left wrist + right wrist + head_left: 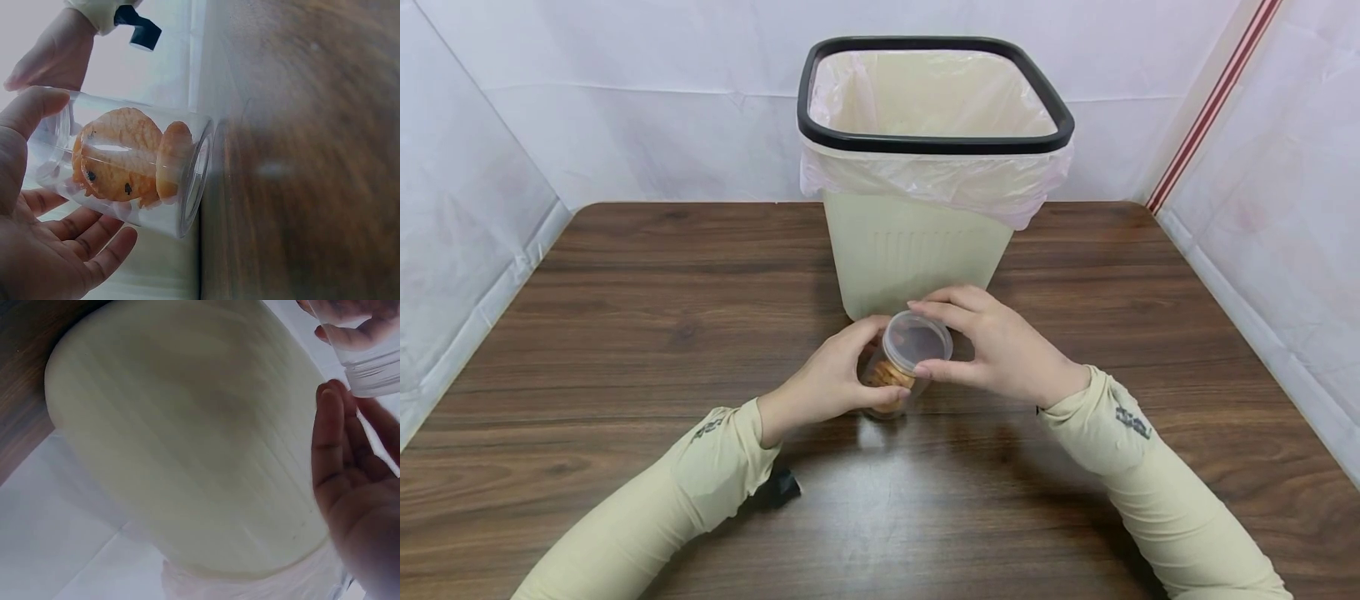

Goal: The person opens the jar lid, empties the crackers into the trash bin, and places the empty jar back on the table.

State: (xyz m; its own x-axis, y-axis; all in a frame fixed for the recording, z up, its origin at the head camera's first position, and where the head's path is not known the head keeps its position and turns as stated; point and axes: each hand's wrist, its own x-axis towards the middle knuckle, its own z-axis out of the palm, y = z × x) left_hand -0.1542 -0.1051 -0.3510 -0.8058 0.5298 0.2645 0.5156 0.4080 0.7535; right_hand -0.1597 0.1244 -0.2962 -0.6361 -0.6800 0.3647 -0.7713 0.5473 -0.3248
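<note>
A clear cylindrical jar (165,217) with a translucent round lid (917,342) is between the hands, in front of the bin. Several golden-brown crackers (122,156) with dark specks lie inside it, near its base. My left hand (823,379) grips the jar's side, thumb on the near face and fingers behind. From the right, my right hand (1000,343) holds the lid's rim between thumb and fingers. The jar leans in the head view, its base close over the table. In the right wrist view, the fingertips (330,400) are right at the rim.
A cream bin (917,250) with a black rim and a pinkish plastic liner (940,179) stands directly behind the jar. Below is a dark wood-grain table (700,275), enclosed by white sheeting (662,125). A small black object (786,486) shows beside the left sleeve.
</note>
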